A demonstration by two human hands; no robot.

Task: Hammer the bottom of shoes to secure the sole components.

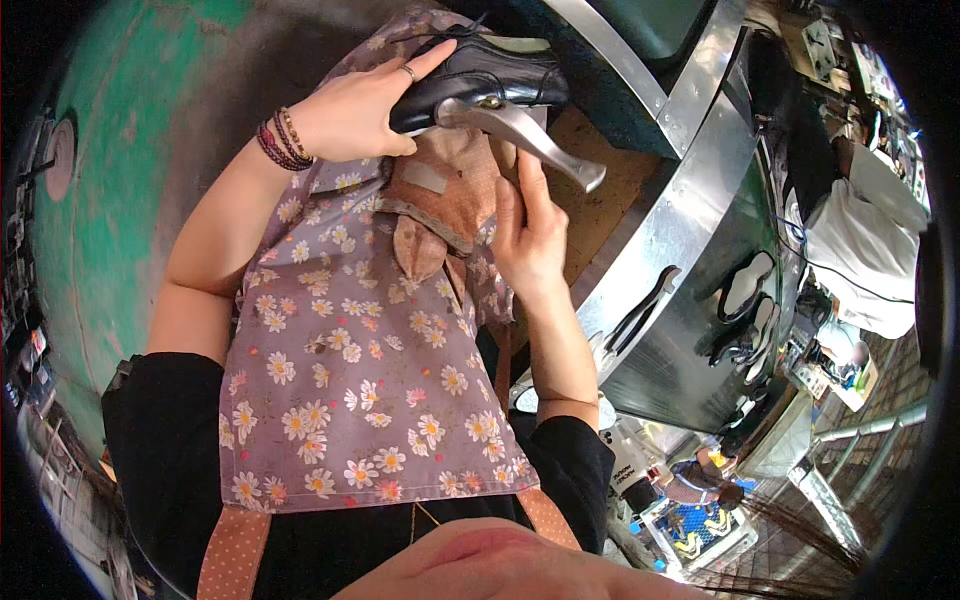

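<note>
Well, L hand spread on blk shoe; R hand near hammer (grip unclear).

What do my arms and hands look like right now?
Both sleeves are short and black. Your left hand wears a thin ring, with dark beaded bracelets stacked at the wrist. No jewellery shows on your right hand.

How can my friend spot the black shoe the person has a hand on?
Start with the big flowery apron and follow it up to its far end, near the top of the picture. There the left hand, with bracelets at its wrist, rests on the shoe. It's shiny and black, unlike the curved silver metal piece beside it.
</note>
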